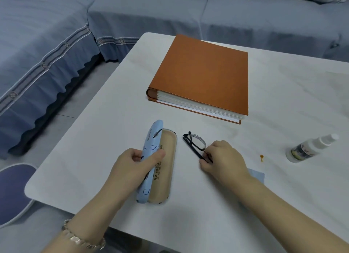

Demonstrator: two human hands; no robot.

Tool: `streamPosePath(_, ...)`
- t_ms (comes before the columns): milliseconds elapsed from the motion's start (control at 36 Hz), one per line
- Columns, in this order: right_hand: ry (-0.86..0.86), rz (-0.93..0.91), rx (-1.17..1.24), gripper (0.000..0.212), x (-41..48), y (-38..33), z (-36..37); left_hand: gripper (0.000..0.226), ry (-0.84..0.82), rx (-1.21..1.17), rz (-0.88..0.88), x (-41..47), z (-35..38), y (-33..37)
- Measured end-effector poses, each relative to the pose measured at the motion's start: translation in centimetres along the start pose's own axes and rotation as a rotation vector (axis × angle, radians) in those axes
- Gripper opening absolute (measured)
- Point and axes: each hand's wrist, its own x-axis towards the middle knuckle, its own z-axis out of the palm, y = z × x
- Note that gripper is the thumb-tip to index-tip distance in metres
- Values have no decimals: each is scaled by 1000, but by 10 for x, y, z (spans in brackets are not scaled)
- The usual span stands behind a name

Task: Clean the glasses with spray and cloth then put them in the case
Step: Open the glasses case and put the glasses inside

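Observation:
A light-blue glasses case point(162, 169) lies open on the white table point(94, 158), its beige inside empty. My left hand point(134, 166) grips the raised lid, thumb on the lid's inner side. Black-framed glasses point(196, 145), folded, lie just right of the case. My right hand point(221, 158) pinches their near end; the far lens rests on the table. A pale blue cloth point(256, 175) peeks out from under my right wrist. The white spray bottle point(309, 149) lies tilted on the table at the right.
A thick orange album point(204, 73) lies behind the case and glasses. A small orange-brown stain point(261, 157) marks the table left of the bottle. A blue-covered sofa point(132, 13) runs along the far and left sides; a blue stool point(13, 192) stands at the left.

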Motion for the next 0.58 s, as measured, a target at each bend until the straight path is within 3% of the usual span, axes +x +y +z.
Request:
streamPosePath(250,309,73,482,7,-28,-38,-46,44,-66,-75,-71,-4,16,-7)
streamPosePath(333,237,101,580,11,-34,-54,-43,43,-77,-96,-74,-6,25,-6)
streamPosePath(472,117,141,539,26,-35,-65,-6,45,-44,-126,-53,-8,37,-2)
streamPosePath(583,97,155,559,23,-31,-67,11,46,-24,-102,-31,-6,43,0)
